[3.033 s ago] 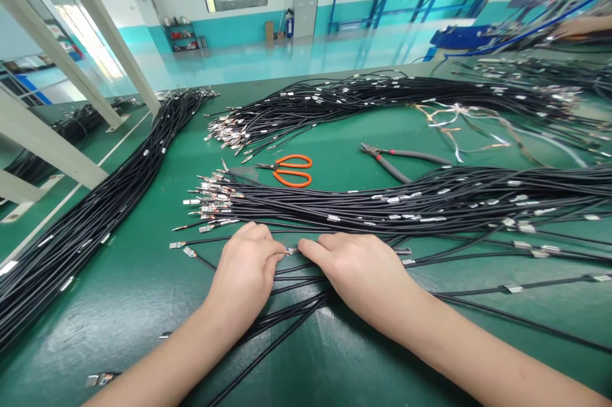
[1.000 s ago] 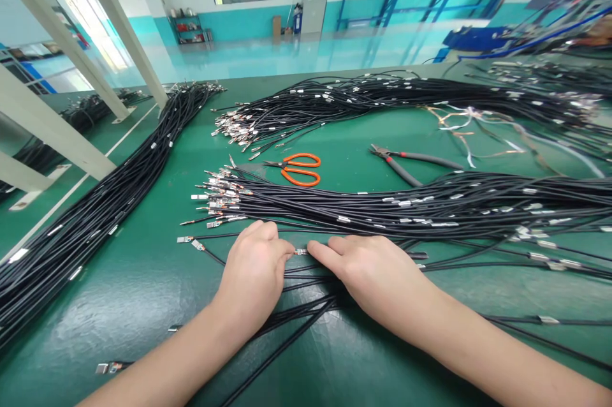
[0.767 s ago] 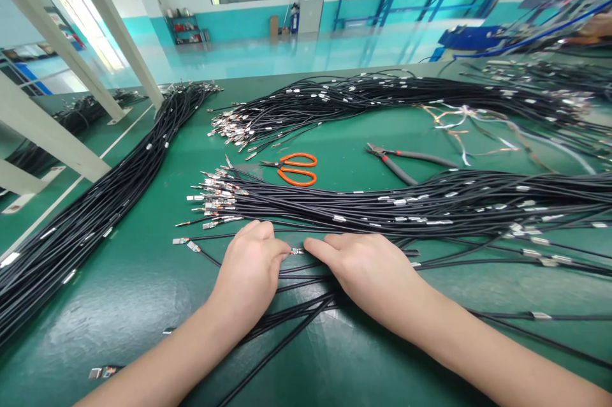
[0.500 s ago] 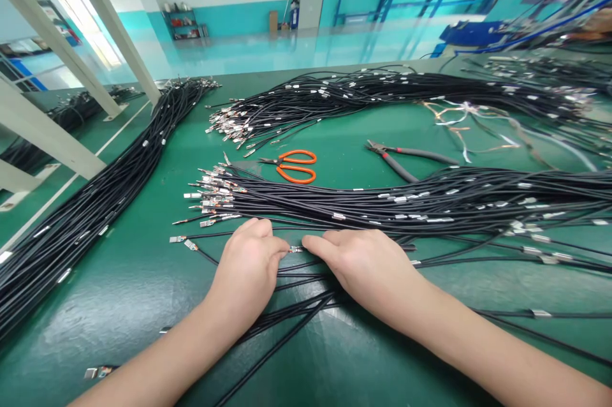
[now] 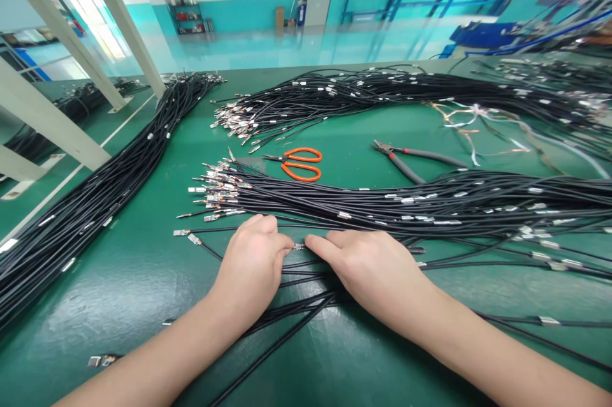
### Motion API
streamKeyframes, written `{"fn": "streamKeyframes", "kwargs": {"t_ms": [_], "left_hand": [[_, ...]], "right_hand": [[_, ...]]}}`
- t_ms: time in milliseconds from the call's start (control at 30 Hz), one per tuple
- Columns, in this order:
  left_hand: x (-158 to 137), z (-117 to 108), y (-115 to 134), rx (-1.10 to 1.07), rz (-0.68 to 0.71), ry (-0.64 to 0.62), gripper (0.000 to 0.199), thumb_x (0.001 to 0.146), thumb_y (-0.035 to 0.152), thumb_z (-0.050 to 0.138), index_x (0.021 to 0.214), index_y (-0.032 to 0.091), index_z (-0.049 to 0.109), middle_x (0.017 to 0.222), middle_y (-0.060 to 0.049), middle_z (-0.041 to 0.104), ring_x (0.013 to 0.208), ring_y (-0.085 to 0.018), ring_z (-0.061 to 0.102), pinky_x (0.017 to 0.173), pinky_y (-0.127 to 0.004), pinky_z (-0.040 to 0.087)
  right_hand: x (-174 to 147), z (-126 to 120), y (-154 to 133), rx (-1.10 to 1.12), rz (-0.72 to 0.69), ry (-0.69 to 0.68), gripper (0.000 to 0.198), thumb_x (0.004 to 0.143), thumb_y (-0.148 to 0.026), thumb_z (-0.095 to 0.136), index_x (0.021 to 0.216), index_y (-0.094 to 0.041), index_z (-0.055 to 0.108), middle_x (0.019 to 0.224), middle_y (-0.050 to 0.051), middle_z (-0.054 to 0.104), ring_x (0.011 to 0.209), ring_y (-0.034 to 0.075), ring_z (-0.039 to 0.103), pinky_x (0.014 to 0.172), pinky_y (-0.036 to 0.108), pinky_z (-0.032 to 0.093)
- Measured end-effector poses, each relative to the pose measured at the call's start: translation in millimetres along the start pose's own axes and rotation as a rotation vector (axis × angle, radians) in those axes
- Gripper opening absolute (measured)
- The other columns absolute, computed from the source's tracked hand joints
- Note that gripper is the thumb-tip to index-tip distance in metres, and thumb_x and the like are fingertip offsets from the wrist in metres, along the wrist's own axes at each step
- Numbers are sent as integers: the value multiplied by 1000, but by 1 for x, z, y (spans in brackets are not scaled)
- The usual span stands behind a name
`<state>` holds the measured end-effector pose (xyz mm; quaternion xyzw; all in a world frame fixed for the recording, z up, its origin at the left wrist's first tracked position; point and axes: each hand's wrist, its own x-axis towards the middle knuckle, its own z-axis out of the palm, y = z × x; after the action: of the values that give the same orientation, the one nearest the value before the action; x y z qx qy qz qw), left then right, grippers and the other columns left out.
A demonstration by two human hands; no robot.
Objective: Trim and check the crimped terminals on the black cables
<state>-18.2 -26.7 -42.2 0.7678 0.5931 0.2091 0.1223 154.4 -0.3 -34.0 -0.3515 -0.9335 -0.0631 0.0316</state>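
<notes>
A small metal terminal on a black cable shows in the gap between my two hands. My left hand is closed in a pinch at the terminal's left end. From the other side, my right hand pinches the cable just behind the terminal, its other fingers curled out of sight. Several loose black cables run beneath both hands. Just beyond my fingertips lies a thick bundle of black cables, with bare terminals at its left end and small white labels along it.
Orange-handled scissors and grey-handled cutters lie behind the near bundle. Another cable bundle stretches across the back, and one slants along the left beside pale metal posts. Loose white ties lie at right.
The whole view has shifted slightly, so things appear a little farther right. Both hands keep the same pinch around the terminal.
</notes>
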Motion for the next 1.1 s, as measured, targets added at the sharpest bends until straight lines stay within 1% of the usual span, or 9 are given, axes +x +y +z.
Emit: {"fn": "streamKeyframes", "kwargs": {"t_ms": [267, 367, 567, 867, 1100], "left_hand": [[0, 1, -1, 4, 1, 1, 24, 76, 6, 49, 71, 20, 69, 60, -1, 47, 65, -15, 41, 58, -26, 35], [0, 2, -2, 2, 1, 3, 25, 76, 6, 49, 70, 20, 68, 60, -1, 47, 64, -15, 42, 58, -26, 35], [0, 1, -1, 8, 6, 5, 25, 77, 6, 49, 70, 20, 68, 60, 0, 45, 64, -15, 41, 57, -26, 35], [0, 0, 0, 7, -1, -6, 23, 77, 7, 49, 70, 19, 68, 60, -1, 46, 65, -15, 42, 59, -27, 36], [0, 0, 1, 25, -1, -10, 23, 78, 7, 49, 70, 19, 68, 60, -1, 45, 65, -15, 42, 58, -27, 35]], "right_hand": [[-1, 1, 0, -5, 7, -9, 19, 74, -10, 51, 87, -22, 57, 56, -3, 52, 47, 11, 47, 46, 26, 14], [-1, 2, 1, 0, 11, -2, 21, 74, -9, 50, 88, -23, 58, 55, -3, 51, 46, 11, 47, 46, 25, 14], [0, 3, 2, 28, 24, -2, 22, 75, -7, 44, 86, -21, 58, 57, -3, 54, 47, 10, 47, 46, 25, 16], [0, 2, 0, -1, 22, -13, 21, 75, -7, 46, 85, -22, 57, 55, -3, 51, 47, 11, 46, 46, 25, 12], [1, 0, -2, -16, 19, -7, 19, 73, -8, 49, 84, -22, 56, 54, -3, 50, 47, 12, 48, 46, 26, 13]]}}
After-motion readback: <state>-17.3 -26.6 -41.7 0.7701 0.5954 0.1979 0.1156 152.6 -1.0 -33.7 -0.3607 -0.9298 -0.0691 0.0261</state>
